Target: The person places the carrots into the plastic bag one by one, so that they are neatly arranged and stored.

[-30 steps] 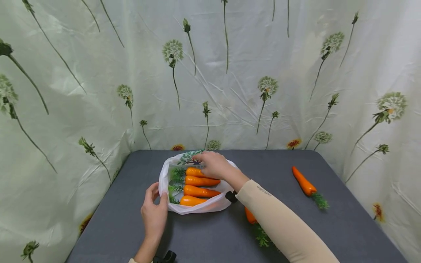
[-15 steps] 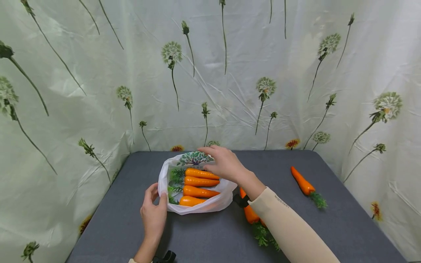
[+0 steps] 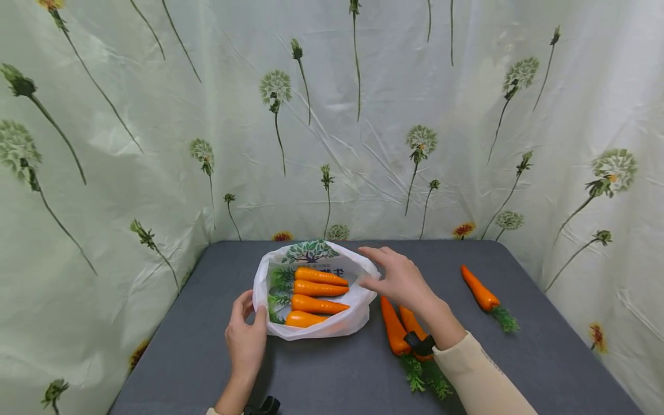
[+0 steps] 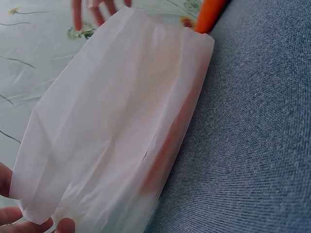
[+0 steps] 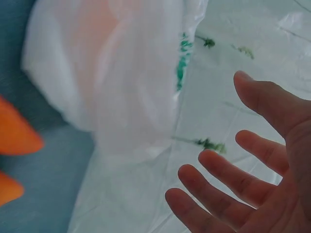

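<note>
A white plastic bag (image 3: 337,329) with a green tree print lies with its mouth wide open toward me. Several orange carrots (image 3: 320,289) with green tops rest side by side inside it. At the bag's left rim, my left hand (image 3: 245,337) pinches the plastic between thumb and fingers; the left wrist view shows its fingertips at the edge of the bag (image 4: 107,107). My right hand (image 3: 407,282) hovers by the right rim, fingers spread and holding nothing. In the right wrist view a gap separates that hand (image 5: 248,189) from the bag (image 5: 131,82).
Two carrots (image 3: 393,325) lie on the dark grey table (image 3: 321,380) below my right wrist, partly covered by it. Farther right lies a single carrot (image 3: 478,289), its green top toward me. A curtain (image 3: 363,144) with a dandelion print hangs behind the table.
My right hand has drawn back out of the bag's mouth to the right, uncovering the carrots inside and the printed tree. My left hand stays at the left rim.
</note>
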`<state>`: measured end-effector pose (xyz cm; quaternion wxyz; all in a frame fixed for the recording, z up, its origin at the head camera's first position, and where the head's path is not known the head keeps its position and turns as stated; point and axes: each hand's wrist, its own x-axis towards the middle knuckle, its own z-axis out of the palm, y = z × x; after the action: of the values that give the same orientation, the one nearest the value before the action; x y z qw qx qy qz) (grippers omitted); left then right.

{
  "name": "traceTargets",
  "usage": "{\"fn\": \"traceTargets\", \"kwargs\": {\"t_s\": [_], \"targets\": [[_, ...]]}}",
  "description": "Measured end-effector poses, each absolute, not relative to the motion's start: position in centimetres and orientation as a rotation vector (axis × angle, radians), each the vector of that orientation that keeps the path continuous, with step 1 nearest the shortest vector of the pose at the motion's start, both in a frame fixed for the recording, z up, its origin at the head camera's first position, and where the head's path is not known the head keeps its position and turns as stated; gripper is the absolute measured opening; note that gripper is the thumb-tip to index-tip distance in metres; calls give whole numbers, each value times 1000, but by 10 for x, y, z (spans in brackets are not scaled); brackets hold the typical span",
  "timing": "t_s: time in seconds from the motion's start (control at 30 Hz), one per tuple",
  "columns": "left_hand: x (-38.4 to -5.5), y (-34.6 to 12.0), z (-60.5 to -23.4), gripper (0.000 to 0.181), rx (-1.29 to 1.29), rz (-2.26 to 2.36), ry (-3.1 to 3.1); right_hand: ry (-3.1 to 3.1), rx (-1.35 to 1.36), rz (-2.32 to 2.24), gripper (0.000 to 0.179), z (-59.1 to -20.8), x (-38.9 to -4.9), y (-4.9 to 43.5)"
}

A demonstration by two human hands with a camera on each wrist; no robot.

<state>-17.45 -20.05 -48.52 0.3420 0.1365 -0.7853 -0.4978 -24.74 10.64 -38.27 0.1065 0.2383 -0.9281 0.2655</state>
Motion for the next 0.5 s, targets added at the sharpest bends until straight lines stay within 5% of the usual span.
{"fn": "traceTargets", "kwargs": {"t_s": [0.5], "targets": [[-175,-200,-486,37,347,-1289,-2032,-2786,405,878,72,-425,-245,221]]}}
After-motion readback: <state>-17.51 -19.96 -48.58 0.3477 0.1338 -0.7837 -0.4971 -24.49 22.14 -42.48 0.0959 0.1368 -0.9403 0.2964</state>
